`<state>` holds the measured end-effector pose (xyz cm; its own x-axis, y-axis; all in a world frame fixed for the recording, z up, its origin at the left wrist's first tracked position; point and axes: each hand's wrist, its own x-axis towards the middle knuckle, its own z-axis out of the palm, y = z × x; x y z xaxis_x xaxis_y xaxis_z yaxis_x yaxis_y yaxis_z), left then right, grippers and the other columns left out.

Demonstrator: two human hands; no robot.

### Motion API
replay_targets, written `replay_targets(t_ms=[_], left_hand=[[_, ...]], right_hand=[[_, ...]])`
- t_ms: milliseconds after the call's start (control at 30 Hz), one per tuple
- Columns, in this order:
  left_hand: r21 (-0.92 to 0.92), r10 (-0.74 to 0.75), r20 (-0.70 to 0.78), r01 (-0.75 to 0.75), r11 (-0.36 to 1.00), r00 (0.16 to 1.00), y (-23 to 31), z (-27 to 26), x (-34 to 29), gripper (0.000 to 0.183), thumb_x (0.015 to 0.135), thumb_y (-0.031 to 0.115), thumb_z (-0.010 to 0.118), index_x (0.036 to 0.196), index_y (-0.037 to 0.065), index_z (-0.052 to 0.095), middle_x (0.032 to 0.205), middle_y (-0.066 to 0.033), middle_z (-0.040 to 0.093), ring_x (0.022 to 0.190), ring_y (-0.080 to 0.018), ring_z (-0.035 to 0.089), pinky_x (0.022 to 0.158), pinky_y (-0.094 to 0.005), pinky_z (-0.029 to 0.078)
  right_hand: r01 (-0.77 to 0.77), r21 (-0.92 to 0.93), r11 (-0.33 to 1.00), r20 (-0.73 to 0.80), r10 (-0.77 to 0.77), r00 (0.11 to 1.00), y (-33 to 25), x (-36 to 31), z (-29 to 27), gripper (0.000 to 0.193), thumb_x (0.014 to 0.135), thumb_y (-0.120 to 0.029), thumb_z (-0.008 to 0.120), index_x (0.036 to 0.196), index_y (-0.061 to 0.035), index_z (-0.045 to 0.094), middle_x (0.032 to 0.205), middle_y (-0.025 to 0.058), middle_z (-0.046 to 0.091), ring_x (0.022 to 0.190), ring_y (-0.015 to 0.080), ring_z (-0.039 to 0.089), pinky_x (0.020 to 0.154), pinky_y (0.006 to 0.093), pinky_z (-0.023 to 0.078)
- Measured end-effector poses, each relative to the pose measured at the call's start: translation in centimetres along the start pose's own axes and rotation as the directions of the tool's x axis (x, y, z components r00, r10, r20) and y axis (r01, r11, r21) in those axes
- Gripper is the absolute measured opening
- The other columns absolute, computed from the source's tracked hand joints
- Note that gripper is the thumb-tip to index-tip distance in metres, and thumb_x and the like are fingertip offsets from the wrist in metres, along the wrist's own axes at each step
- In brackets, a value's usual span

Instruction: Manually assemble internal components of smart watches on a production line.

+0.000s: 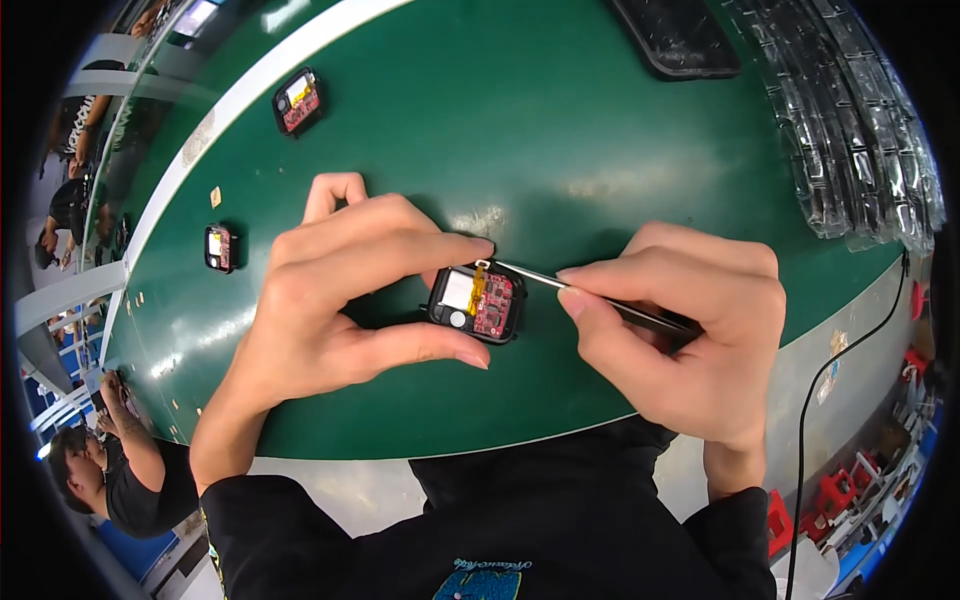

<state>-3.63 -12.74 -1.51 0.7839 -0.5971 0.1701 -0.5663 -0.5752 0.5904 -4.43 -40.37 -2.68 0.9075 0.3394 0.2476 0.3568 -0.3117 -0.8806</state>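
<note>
My left hand [345,285] grips a small black watch-like case [518,312] between thumb and fingers, above the green table. The case's open face shows a red circuit board [495,303], a white battery-like block [457,291], a silver disc and a strip of yellow tape [477,287]. Pinched in my right hand [690,320] is a pair of metal tweezers [645,320]. Their tip reaches the top edge of the case, beside my left index fingertip and a small pale part there. Whether the tip grips that part is too small to tell.
Two similar open cases lie on the green table [560,395], one at the far left [298,101] and one at the left [219,248]. A black tray [685,40] and stacked clear plastic trays [850,120] occupy the far right. A black cable [803,430] hangs at right. A co-worker [130,460] sits left.
</note>
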Motion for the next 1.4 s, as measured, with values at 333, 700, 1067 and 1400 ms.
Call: replay_targets(t_ms=[333, 700, 1067, 1400], left_hand=[[0.025, 0.017, 0.017, -0.017, 1.0, 1.0, -0.1, -0.3, 0.0, 0.08, 0.057, 0.056, 0.096, 0.112, -0.001, 0.085, 0.089, -0.0027, 0.075, 0.068, -0.0139, 0.049, 0.076, -0.0339, 0.034], [0.002, -0.037, -0.014, 0.037, 0.999, 0.999, 0.2, 0.0, -0.1, 0.08, 0.056, 0.058, 0.099, 0.109, 0.0, 0.081, 0.084, -0.0001, 0.071, 0.062, -0.0116, 0.044, 0.079, -0.0347, 0.034], [-0.005, -0.04, 0.012, 0.04, 0.999, 0.999, 0.2, -0.3, 0.1, 0.079, 0.057, 0.058, 0.098, 0.109, 0.0, 0.082, 0.088, -0.0013, 0.075, 0.062, -0.0115, 0.045, 0.078, -0.0342, 0.034], [-0.076, 0.056, 0.069, -0.051, 0.996, 0.996, -1.3, -0.9, -0.1, 0.079, 0.063, 0.065, 0.092, 0.108, 0.0, 0.083, 0.093, -0.0065, 0.08, 0.062, -0.0112, 0.046, 0.076, -0.0343, 0.031]], right_hand=[[0.052, -0.066, 0.996, 0.031, -0.05, 0.998, 0.2, 0.2, 0.5, 0.016, 0.074, 0.007, 0.083, 0.089, 0.0008, 0.084, 0.062, 0.0025, 0.064, 0.047, 0.0058, 0.048, 0.045, 0.0243, 0.029], [0.225, -0.186, 0.957, -0.066, -0.24, 0.969, 0.9, -0.3, 0.6, 0.03, 0.067, 0.008, 0.087, 0.095, 0.0001, 0.086, 0.069, 0.0031, 0.065, 0.047, 0.0081, 0.053, 0.044, 0.0233, 0.035], [0.368, -0.205, 0.907, -0.057, -0.386, 0.921, 1.9, -0.6, 1.5, 0.03, 0.068, 0.01, 0.088, 0.097, 0.0029, 0.085, 0.072, 0.0045, 0.066, 0.051, 0.013, 0.062, 0.043, 0.0249, 0.044], [0.2, -0.101, 0.975, 0.026, -0.199, 0.98, 0.6, -0.1, 0.4, 0.025, 0.07, 0.01, 0.086, 0.093, 0.0025, 0.086, 0.064, 0.0032, 0.064, 0.047, 0.0076, 0.052, 0.043, 0.0235, 0.033]])
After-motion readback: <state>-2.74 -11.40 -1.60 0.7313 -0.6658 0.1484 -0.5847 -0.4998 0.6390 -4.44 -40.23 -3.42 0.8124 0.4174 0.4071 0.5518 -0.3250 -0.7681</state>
